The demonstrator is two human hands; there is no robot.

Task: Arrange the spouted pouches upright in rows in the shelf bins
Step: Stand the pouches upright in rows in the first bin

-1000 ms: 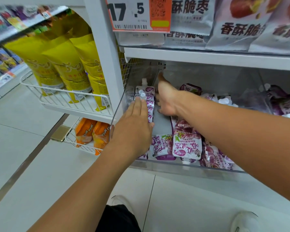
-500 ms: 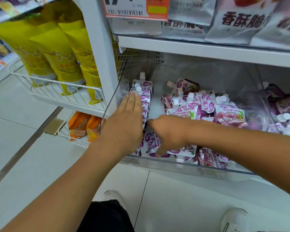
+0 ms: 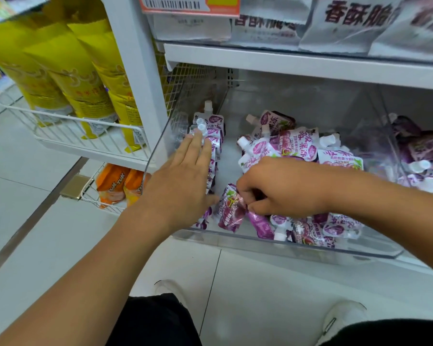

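Clear bin (image 3: 235, 237) — upright row (image 3: 216, 136), loose pouches (image 3: 298, 143)

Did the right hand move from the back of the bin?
Yes. The right hand came forward from the back wall toward the clear bin front edge, now gripping a pouch.

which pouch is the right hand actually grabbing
The purple pouch at the bin's front, pinched by the right hand; the other loose pouches lie untouched.

Your single head-worn wide-angle view looks forward and down from close range into the clear plastic shelf bin (image 3: 298, 243), with the white tiled floor (image 3: 35, 221) nearest you and upper shelves far above.
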